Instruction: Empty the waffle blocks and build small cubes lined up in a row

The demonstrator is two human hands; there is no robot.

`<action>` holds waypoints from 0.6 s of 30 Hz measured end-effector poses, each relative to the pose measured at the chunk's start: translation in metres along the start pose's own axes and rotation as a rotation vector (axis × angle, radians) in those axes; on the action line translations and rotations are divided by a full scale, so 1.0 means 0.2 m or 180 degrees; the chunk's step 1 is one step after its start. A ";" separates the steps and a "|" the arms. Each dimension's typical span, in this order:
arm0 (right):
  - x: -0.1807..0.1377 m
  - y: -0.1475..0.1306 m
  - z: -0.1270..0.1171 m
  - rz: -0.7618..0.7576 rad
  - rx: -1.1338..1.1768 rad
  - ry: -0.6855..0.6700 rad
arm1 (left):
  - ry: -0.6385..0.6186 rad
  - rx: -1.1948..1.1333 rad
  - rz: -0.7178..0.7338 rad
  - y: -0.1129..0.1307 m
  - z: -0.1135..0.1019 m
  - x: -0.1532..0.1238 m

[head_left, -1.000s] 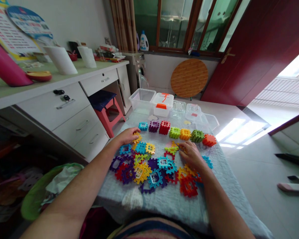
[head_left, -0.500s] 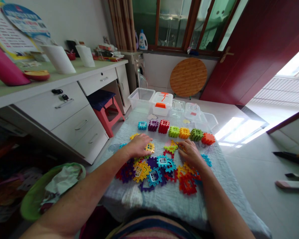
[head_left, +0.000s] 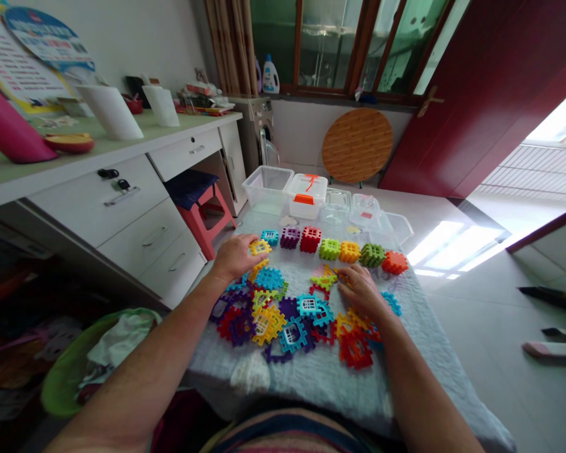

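Thumb and fingers of my left hand (head_left: 234, 257) close on a yellow window building tile (head_left: 260, 247), just left of the blue stack (head_left: 270, 237). My right hand (head_left: 358, 288) rests low over the cloth, its fingers together and bent on a yellow tile (head_left: 340, 274) that is mostly hidden beneath them. Beside those fingertips lies a lime-green tile (head_left: 324, 281). Loose interlocking tiles spread in front of me, among them a blue window tile (head_left: 269, 278), a yellow one (head_left: 268, 325) and a red one (head_left: 355, 350).
Same-colour stacks, such as purple (head_left: 290, 238), red (head_left: 310, 240) and orange (head_left: 395, 263), form a row across the cloth-covered table (head_left: 306, 384). Behind them stand an open clear bin (head_left: 266, 189) and a lidded box (head_left: 307, 195). A pink stool (head_left: 207, 217) is left of the table.
My left hand has moved left and away from me with the yellow tile, uncovering the blue window tile and others in the pile. My right hand has stayed in place.
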State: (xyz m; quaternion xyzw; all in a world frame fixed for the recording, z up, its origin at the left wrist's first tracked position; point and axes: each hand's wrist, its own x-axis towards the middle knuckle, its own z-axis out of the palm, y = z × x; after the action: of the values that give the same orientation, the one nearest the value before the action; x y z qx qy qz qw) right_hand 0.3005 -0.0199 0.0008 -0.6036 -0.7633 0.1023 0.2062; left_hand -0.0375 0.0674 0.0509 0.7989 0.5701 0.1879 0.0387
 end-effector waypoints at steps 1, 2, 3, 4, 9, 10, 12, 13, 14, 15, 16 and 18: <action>0.00 0.00 0.00 0.0007 0.0011 0.0004 | 0.0007 0.0046 -0.0128 -0.04 0.00 0.00; 0.00 0.00 0.00 0.0016 0.0021 0.0003 | -0.0023 0.0084 -0.0217 -0.06 0.01 0.00; 0.00 -0.01 0.00 0.0027 0.0026 -0.0001 | -0.0083 0.0122 -0.0280 -0.09 0.03 0.00; -0.01 -0.01 0.00 0.0039 0.0024 -0.0004 | -0.0165 0.0153 -0.0321 -0.10 0.05 -0.01; 0.00 0.00 0.00 0.0005 -0.0020 0.0004 | -0.0614 0.0207 -0.0262 -0.11 0.12 -0.05; 0.00 0.00 0.00 -0.0002 -0.0026 0.0002 | -0.0648 0.0187 -0.0219 -0.11 0.12 -0.05; 0.00 0.00 0.00 0.0007 -0.0036 -0.0012 | -0.0690 0.0117 -0.0150 -0.12 0.13 -0.05; 0.00 0.00 0.00 0.0017 -0.0041 -0.0025 | -0.0712 0.0068 -0.0129 -0.13 0.13 -0.04; 0.00 0.00 0.00 0.0027 -0.0045 -0.0037 | -0.0734 0.0021 -0.0120 -0.13 0.13 -0.04; 0.00 0.00 0.00 0.0034 -0.0048 -0.0047 | -0.0748 -0.0017 -0.0123 -0.14 0.13 -0.03; 0.00 0.00 0.00 0.0041 -0.0051 -0.0053 | -0.0754 -0.0039 -0.0137 -0.14 0.12 -0.03; 0.00 0.00 0.00 0.0056 -0.0057 -0.0057 | -0.0752 -0.0021 -0.0181 -0.13 0.12 -0.02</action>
State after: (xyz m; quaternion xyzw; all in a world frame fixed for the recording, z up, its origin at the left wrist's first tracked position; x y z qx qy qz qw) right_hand 0.2999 -0.0203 0.0017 -0.6112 -0.7607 0.1027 0.1930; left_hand -0.0546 0.0764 0.0202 0.7989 0.5833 0.0931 0.1136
